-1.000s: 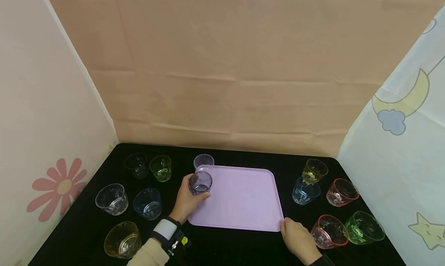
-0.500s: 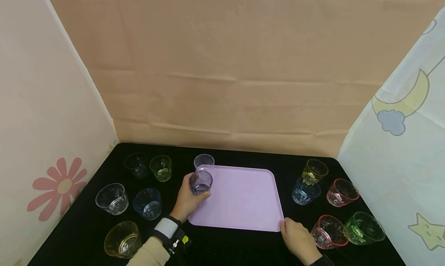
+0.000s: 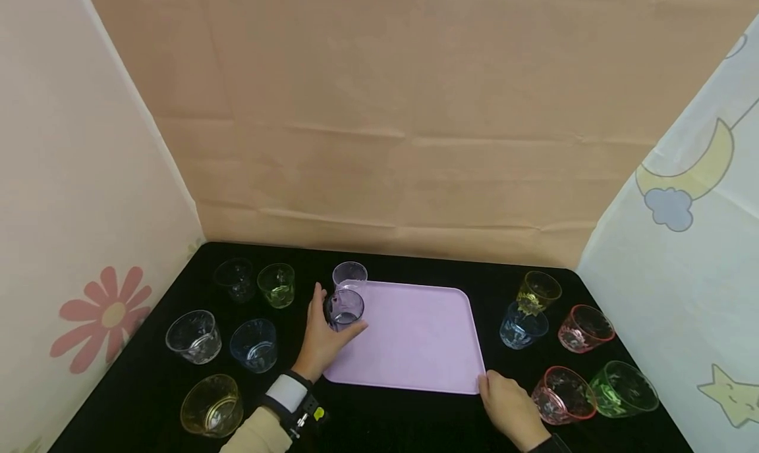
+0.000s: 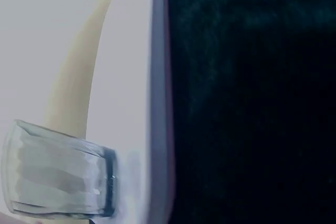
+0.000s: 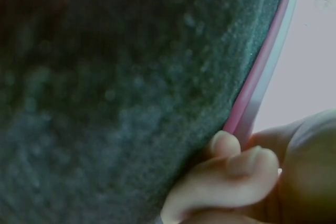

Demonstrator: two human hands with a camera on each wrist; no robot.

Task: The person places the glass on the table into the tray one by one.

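Note:
A purple-tinted glass (image 3: pixel 345 309) stands upright on the left part of the pink-lilac tray (image 3: pixel 415 341). My left hand (image 3: pixel 323 338) is around its near left side, fingers and thumb spread wide. In the left wrist view the glass (image 4: pixel 60 174) sits just inside the tray's rim (image 4: pixel 159 103), and only a sliver of the hand shows at the lower left corner. At the tray's near right corner my right hand (image 3: pixel 508 403) grips the edge. The right wrist view shows curled fingers (image 5: pixel 231 177) on the tray's rim (image 5: pixel 260 72).
Behind the purple glass, another pale purple glass (image 3: pixel 350 275) stands at the tray's far left corner. On the left are clear, green (image 3: pixel 277 286), blue (image 3: pixel 253 346) and yellow (image 3: pixel 211 405) glasses. Yellow, blue (image 3: pixel 523 326), red (image 3: pixel 563 395) and green (image 3: pixel 624 388) ones stand at right.
My left hand's fingers and thumb have straightened and spread away from the purple glass, which stays in place. The right hand still holds the tray's corner.

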